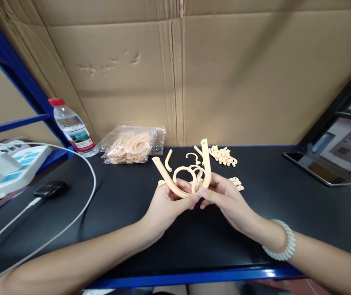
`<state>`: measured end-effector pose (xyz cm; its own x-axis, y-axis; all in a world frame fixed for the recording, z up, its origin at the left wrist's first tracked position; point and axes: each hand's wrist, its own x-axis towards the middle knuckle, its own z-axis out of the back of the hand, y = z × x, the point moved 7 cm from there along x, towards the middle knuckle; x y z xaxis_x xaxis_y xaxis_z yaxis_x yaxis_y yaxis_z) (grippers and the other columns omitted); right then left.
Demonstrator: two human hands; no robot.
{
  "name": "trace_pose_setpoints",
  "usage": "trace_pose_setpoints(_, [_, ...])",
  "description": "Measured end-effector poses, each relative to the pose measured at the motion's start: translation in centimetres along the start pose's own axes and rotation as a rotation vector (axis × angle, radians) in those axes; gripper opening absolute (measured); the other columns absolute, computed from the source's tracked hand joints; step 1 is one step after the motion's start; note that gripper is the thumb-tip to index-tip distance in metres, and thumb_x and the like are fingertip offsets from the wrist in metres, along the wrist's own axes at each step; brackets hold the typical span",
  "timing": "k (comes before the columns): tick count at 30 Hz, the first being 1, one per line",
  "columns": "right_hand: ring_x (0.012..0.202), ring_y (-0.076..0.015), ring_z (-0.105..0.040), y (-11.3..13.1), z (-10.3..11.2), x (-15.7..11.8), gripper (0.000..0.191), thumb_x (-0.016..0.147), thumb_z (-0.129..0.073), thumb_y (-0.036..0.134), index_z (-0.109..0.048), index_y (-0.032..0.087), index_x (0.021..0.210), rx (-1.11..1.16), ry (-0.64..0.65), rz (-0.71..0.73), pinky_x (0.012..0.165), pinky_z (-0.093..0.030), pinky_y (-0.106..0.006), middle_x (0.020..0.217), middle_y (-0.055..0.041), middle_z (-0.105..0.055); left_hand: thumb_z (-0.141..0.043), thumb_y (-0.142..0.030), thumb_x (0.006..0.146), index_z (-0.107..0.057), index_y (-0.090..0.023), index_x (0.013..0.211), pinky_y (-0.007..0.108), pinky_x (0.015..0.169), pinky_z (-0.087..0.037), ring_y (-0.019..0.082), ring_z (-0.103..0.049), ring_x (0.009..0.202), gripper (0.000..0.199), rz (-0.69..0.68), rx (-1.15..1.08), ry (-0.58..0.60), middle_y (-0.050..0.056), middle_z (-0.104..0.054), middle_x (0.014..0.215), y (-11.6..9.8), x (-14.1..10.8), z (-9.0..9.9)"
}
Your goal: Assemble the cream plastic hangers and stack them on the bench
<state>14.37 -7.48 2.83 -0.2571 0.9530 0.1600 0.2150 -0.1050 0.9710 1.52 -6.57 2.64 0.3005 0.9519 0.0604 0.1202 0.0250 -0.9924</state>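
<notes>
Both hands are closed on a beige plastic folding hanger (206, 164), its two curved arms pointing up and apart and its hook between them. My left hand (167, 205) pinches the left arm's lower end near the joint. My right hand (232, 198) grips the right arm's base, thumb at the joint; fingers partly hide the connection. Just beyond the hands lie a loose curved hanger arm (169, 160), a loose hook (197, 157) and a heap of small beige hooks (224, 156). More arm pieces (237, 184) show partly behind my right hand.
A clear plastic bag of beige parts (129, 145) lies at the back. Left of it stands a water bottle (75, 129). A white cable (94, 184) loops over the black tabletop (117, 250) near a white power strip (15, 168). A phone-like device (317, 169) lies right.
</notes>
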Motion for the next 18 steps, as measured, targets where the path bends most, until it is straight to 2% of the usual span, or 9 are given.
trace_pose_setpoints(3, [0.066,-0.0116,-0.058,1.2,1.3,0.6,0.023,0.078,-0.076,0.035,-0.061,0.018,0.082,-0.034,0.053,-0.003,0.052,-0.048,-0.021,0.079,-0.0005,-0.061,-0.081,-0.018,0.065,-0.064,-0.013,0.071,0.018,0.056,-0.048,0.007,-0.057,0.056,0.019,0.019,0.035,0.005,-0.003,-0.063,0.062,-0.1,0.2,0.3])
trace_pose_setpoints(5, [0.058,-0.0088,-0.052,2.0,2.4,1.3,0.021,0.078,-0.075,0.033,-0.062,0.017,0.081,-0.083,0.141,-0.028,0.05,-0.048,-0.021,0.073,0.0004,-0.059,-0.081,-0.018,0.065,-0.064,-0.013,0.072,0.018,0.056,-0.047,0.007,-0.057,0.056,0.019,0.032,0.052,0.008,-0.003,-0.064,0.062,-0.1,0.4,0.5])
trace_pose_setpoints(8, [0.055,-0.008,-0.052,3.5,4.9,2.3,0.019,0.078,-0.076,0.031,-0.064,0.017,0.082,-0.131,0.154,0.031,0.05,-0.049,-0.02,0.068,0.0019,-0.057,-0.082,-0.018,0.063,-0.064,-0.013,0.072,0.018,0.056,-0.047,0.007,-0.057,0.055,0.021,0.066,0.066,-0.006,-0.003,-0.063,0.06,0.1,0.7,0.9])
trace_pose_setpoints(11, [0.071,-0.0118,-0.058,4.2,6.0,2.8,0.036,0.077,-0.077,0.029,-0.064,0.022,0.11,-0.16,0.183,0.057,0.053,-0.053,-0.021,0.095,-0.0035,-0.062,-0.082,-0.018,0.061,-0.064,-0.012,0.07,0.018,0.054,-0.045,0.007,-0.056,0.053,0.021,0.114,0.082,0.017,-0.003,-0.062,0.057,0.6,0.9,1.0])
trace_pose_setpoints(13, [0.079,-0.014,-0.06,4.4,6.1,2.8,0.044,0.077,-0.077,0.028,-0.06,0.026,0.118,-0.201,0.211,0.071,0.052,-0.054,-0.021,0.107,-0.0051,-0.061,-0.082,-0.018,0.061,-0.064,-0.012,0.069,0.018,0.053,-0.045,0.007,-0.056,0.051,0.021,0.139,0.093,0.058,-0.003,-0.063,0.057,0.9,0.9,0.8])
trace_pose_setpoints(17, [0.063,-0.0109,-0.059,4.7,5.8,2.5,0.013,0.08,-0.074,0.022,-0.068,0.019,0.091,-0.345,0.329,0.078,0.05,-0.053,-0.02,0.08,-0.0009,-0.062,-0.083,-0.018,0.059,-0.065,-0.012,0.07,0.019,0.055,-0.047,0.008,-0.057,0.053,0.021,0.141,0.072,0.052,-0.002,-0.064,0.06,0.9,0.9,0.8])
trace_pose_setpoints(18, [0.062,-0.0103,-0.059,5.0,6.0,2.5,0.012,0.079,-0.074,0.02,-0.068,0.019,0.09,-0.358,0.334,0.096,0.051,-0.054,-0.021,0.08,-0.0003,-0.061,-0.083,-0.018,0.059,-0.065,-0.012,0.07,0.019,0.055,-0.047,0.008,-0.058,0.054,0.022,0.14,0.062,0.035,-0.002,-0.064,0.06,0.8,0.9,0.9])
